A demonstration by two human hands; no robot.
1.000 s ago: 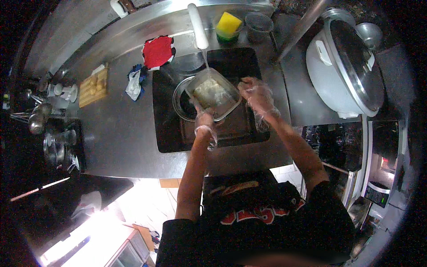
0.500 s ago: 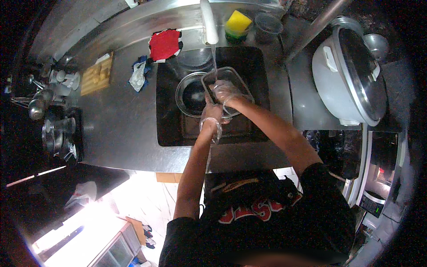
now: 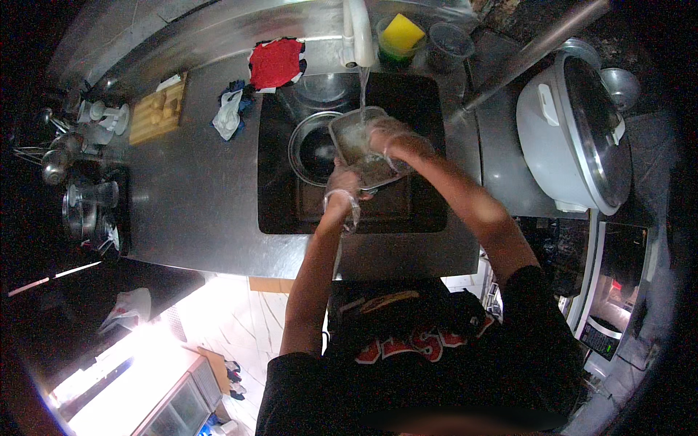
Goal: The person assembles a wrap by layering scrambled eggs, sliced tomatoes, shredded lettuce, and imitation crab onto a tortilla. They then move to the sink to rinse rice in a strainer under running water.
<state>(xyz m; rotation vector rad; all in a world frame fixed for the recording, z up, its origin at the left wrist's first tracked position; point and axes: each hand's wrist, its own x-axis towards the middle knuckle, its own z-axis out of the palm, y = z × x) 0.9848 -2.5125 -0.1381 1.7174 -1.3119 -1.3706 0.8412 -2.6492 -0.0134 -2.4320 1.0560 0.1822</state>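
Note:
Over the dark sink [image 3: 276, 211], a clear rectangular plastic container [image 3: 356, 149] is tilted under running tap water, with water inside it. My left hand [image 3: 345, 183], in a clear plastic glove, grips its near left edge. At the right side of the container is my right hand [image 3: 396, 138], gloved the same way, its fingers over the rim and partly inside. Those fingers are blurred, so their hold is unclear. A round metal bowl [image 3: 297, 156] sits in the sink just left of the container. Above pours the white faucet [image 3: 358, 36].
Behind the sink are a red cloth [image 3: 278, 64], a yellow sponge [image 3: 403, 31] in a tub, and a clear round container [image 3: 451, 45]. A crumpled cloth [image 3: 229, 120] and cutting board [image 3: 156, 112] lie left. A large white lidded pot [image 3: 538, 145] stands right, near a slanting metal pipe [image 3: 538, 54].
My right hand has moved from inside the container to its right side. The container now holds visibly more water. My left hand keeps its grip; the whole view has shifted slightly.

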